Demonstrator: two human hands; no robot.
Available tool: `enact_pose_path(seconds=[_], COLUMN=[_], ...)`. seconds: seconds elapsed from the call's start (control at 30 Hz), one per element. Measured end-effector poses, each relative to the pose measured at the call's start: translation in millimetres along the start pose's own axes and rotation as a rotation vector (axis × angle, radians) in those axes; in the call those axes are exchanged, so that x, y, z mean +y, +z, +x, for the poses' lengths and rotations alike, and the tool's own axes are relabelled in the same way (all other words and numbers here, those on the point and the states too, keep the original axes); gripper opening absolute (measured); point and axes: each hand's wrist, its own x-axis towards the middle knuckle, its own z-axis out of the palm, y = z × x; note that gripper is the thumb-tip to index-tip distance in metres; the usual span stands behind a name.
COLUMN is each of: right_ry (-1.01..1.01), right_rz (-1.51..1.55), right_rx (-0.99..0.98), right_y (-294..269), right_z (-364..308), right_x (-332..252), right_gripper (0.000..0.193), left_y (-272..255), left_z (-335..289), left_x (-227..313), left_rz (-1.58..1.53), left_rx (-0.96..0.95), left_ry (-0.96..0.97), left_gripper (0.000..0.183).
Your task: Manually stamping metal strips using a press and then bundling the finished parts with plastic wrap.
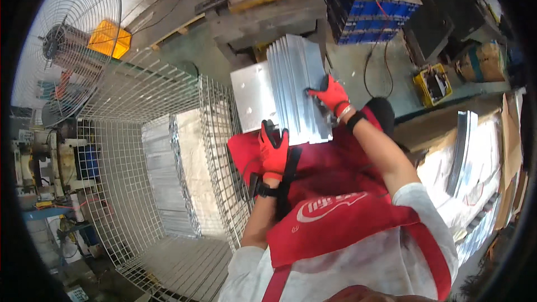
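Note:
A fanned stack of shiny flat metal sheets [296, 86] rests tilted over my lap. My right hand [334, 99], in a red glove with dark fingertips, is closed on the right edge of the stack. My left hand [273, 150], gloved the same way, grips the lower left corner of the stack, its thumb and fingers around the edge. Left of the fanned sheets lies a flat silvery plate [251, 96], partly covered by them. My red apron [335, 218] spreads under the stack's lower end.
A wire mesh cage [218, 156] stands at my left, holding stacked metal sheets [162, 173]. Beyond it are a large fan [67, 39] and an orange crate [110, 39]. Blue crates [363, 19] and a yellow bin [432, 85] stand at right; a metal bundle [463, 151] lies nearer.

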Motion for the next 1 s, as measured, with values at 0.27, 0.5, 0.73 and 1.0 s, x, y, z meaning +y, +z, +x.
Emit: enact_pose_path(seconds=[0.27,0.5,0.73,1.0], right_ry=[0.089,-0.091,-0.055,-0.327], right_rz=[0.205,1.039,1.020,0.908], right_rx=[0.143,-0.115,-0.112,-0.339], right_y=[-4.7,-57.4,-96.9,-57.8], right_z=[24.2,-20.2,-52.5,-61.0], right_x=[17.8,-20.5,-17.8,-39.7], right_gripper=[0.079,0.033,0.026,0.031], left_y=[13.1,12.7,12.8,-36.2], left_z=[-14.3,-17.2,-17.6,-17.8], left_x=[-38.4,-73.6,-41.6,62.2], left_rz=[-0.129,-0.242,-0.268,-0.531], left_rx=[-0.127,-0.161,-0.137,-0.460], left_ry=[-0.169,-0.258,-0.287,0.088], left_gripper=[0.061,0.064,0.055,0.065])
